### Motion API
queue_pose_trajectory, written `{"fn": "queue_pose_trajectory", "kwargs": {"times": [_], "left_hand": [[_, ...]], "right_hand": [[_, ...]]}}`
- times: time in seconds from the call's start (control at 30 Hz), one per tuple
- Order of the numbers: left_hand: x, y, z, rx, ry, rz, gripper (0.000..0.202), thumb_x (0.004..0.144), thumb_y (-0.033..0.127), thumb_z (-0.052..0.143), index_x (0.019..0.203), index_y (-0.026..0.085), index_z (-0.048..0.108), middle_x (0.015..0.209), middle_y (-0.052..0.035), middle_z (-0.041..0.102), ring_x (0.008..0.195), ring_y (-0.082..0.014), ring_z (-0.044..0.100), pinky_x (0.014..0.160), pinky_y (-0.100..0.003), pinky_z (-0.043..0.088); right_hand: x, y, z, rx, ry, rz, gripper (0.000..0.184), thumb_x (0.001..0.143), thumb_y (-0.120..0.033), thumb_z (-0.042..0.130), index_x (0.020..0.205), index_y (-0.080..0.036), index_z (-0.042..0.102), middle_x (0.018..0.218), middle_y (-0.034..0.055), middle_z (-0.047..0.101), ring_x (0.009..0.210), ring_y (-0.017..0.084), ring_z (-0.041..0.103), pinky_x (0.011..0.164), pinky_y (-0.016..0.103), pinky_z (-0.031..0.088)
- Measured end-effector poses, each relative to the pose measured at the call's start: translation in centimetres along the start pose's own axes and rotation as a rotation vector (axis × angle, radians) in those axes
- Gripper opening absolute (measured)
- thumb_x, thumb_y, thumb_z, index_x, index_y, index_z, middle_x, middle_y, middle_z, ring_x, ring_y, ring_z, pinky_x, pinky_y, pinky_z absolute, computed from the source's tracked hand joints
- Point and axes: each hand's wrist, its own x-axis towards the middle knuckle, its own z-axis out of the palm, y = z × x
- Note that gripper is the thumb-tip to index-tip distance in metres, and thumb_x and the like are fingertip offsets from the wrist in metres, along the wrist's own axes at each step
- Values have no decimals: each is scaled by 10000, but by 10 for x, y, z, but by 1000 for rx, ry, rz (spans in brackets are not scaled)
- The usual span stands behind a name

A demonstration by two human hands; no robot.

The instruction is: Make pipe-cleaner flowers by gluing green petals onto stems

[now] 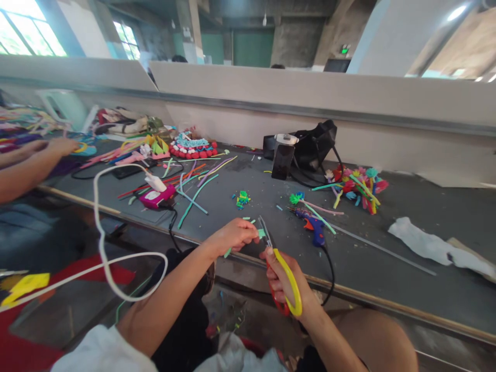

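Observation:
My right hand [289,281] is closed round the yellow and red handles of a pair of scissors [284,274], whose blades point up toward a small green strip [262,233]. My left hand [234,235] pinches that green strip at the front edge of the grey table [387,258]; the blades meet the strip just right of my fingers. A short green end sticks out below my left hand.
A blue glue gun [313,227] with a black cord lies right of the scissors. Coloured pipe cleaners [197,194], a pink device [157,197] with a white cable, a black bag [313,147], a colourful craft pile [358,186] and a white cloth [426,243] lie about. Another person's arms [27,163] rest at left.

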Motion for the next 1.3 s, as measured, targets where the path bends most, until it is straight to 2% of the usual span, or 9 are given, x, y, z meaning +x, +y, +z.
{"fn": "queue_pose_trajectory", "kwargs": {"times": [0.17,0.33,0.43,0.53,0.8,0.93,1.07,1.2,1.3], "left_hand": [[-3,1,-1,-29,-38,15,314,789,453,640,742,146,586,490,111,269,380,-31,187,384,-192,138],[-7,-4,10,-30,-221,24,415,745,548,689,758,141,607,519,91,327,399,-39,229,389,-207,170],[-10,-6,22,-38,-320,29,452,740,580,695,762,135,616,516,86,330,404,-45,244,391,-222,187],[-12,-5,29,-54,-382,27,442,759,566,690,755,131,611,512,80,340,398,-45,251,382,-227,182],[-15,-6,26,-47,-497,-42,398,762,517,701,777,125,632,556,64,398,409,-43,302,379,-197,242],[-17,-4,22,36,-497,-11,374,796,507,664,804,133,649,570,51,453,409,-54,376,391,-193,309],[-19,-2,17,97,-475,39,358,822,494,634,797,137,653,537,58,438,403,-58,372,399,-192,316],[-21,-2,17,106,-443,48,351,820,490,632,782,141,634,516,69,421,385,-55,354,387,-192,292],[-21,-1,14,88,-368,43,355,815,493,630,770,142,617,514,78,407,365,-46,331,370,-192,273]], "right_hand": [[0,3,-2,44,0,-55,599,677,-738,693,890,-212,501,572,-105,392,377,2,272,309,96,209],[-4,1,-5,30,79,-265,565,709,-659,724,988,-202,544,598,-78,477,420,44,392,315,125,300],[-4,0,-6,29,137,-314,630,705,-617,745,1120,-201,518,568,-86,496,393,50,374,311,141,320],[-3,1,-7,36,126,-331,598,715,-563,748,1119,-197,502,569,-82,518,377,37,334,309,134,298],[-9,5,-4,58,107,-321,439,764,-419,662,1115,-226,483,493,-103,492,321,43,303,296,142,281],[-11,2,-3,56,137,-358,376,761,-361,627,1083,-228,486,452,-120,448,308,52,318,296,145,282],[-11,0,-4,75,166,-397,346,753,-317,621,1065,-237,493,429,-148,354,299,49,275,291,149,275],[-8,0,-6,151,157,-360,399,717,-329,676,1065,-237,503,461,-146,350,332,47,272,299,144,272],[-6,0,-9,194,131,-326,451,714,-386,719,1085,-236,510,491,-137,378,348,47,301,316,149,295]]}}
